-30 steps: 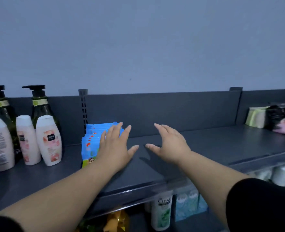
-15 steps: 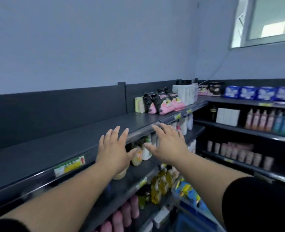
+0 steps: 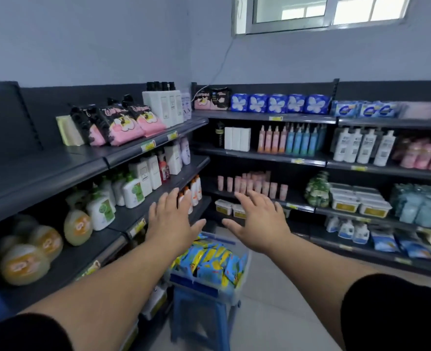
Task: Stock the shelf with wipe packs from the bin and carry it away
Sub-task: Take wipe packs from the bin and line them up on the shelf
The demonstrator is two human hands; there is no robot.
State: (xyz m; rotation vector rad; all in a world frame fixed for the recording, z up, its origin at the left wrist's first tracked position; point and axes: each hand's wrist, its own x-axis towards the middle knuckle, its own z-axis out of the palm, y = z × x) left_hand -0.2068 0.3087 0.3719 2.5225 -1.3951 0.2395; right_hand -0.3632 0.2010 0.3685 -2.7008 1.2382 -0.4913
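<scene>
My left hand (image 3: 170,221) and right hand (image 3: 258,222) were both out in front, fingers spread flat, holding nothing, thumbs pointing toward each other but apart. Below them sat the bin (image 3: 230,291), full of blue-and-yellow wipe packs (image 3: 210,262), on a blue stool (image 3: 199,317) beside the left shelf (image 3: 44,181). I saw pink-and-black bags (image 3: 123,125) on its top level.

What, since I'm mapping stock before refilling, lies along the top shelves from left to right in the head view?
Pale green pack → leaning black-and-pink bags → white pump bottles → upright black-and-pink packs → blue butterfly packs → blue-and-white packs.
</scene>
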